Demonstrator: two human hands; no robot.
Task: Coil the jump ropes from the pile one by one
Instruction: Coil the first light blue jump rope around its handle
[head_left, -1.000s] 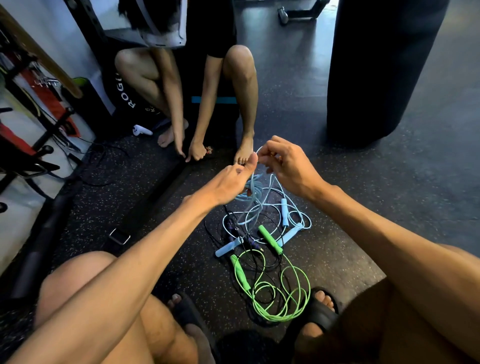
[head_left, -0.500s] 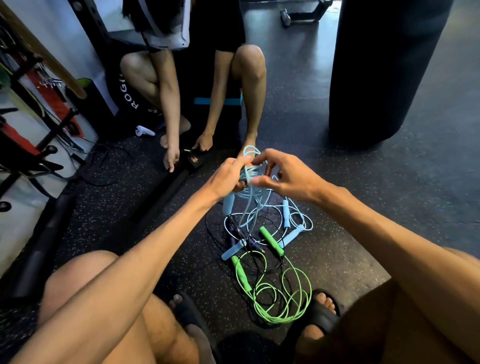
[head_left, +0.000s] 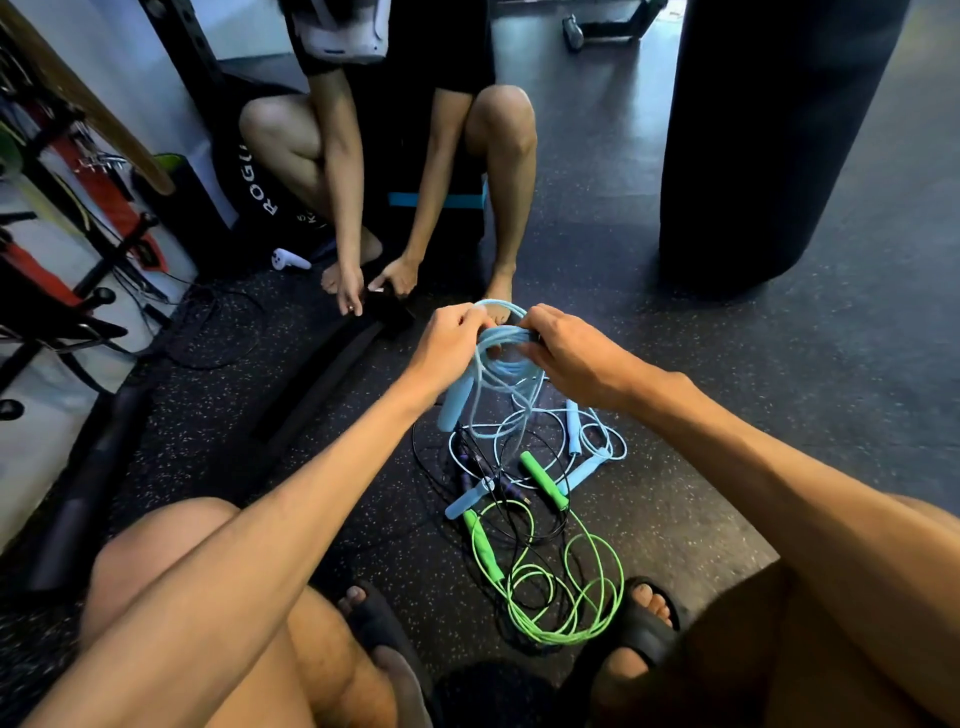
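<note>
— What takes up the most room?

— The black rubber floor flecked with pale specks (head_left: 779, 415). At one o'clock from the middle of the view, a tall black cylindrical punching bag (head_left: 779, 140) stands on it.

— And at twelve?

— A second person in dark clothes (head_left: 405, 156) sits facing the camera, both hands down at the floor on something dark (too small to make out).

— Where is the pile?

— The tangled pile of jump ropes (head_left: 524, 467) lies on the floor just past the wearer's feet, slightly toward five o'clock from centre. The bright green plastic jump rope (head_left: 483, 545) spreads its loops at the pile's six o'clock side, next to the black slide sandal (head_left: 644, 623). A thin black cord and several pale blue handles cross each other above it.

— Which rope is being handled?

— The pale blue plastic jump rope (head_left: 501, 358), gathered into a few round loops and lifted clear of the floor at the pile's twelve o'clock. One of its handles hangs down at the coil's seven o'clock, and loose cord trails from the coil into the pile.

— The hands?

— The left hand (head_left: 447, 345) has its fingers curled round the coil at nine o'clock. The right hand (head_left: 566, 348) grips it at three o'clock, fingers curled over the bunched strands.

— Anything smaller?

— A white plastic handheld controller (head_left: 288, 258) lies at ten o'clock, beside the seated person's foot.
</note>
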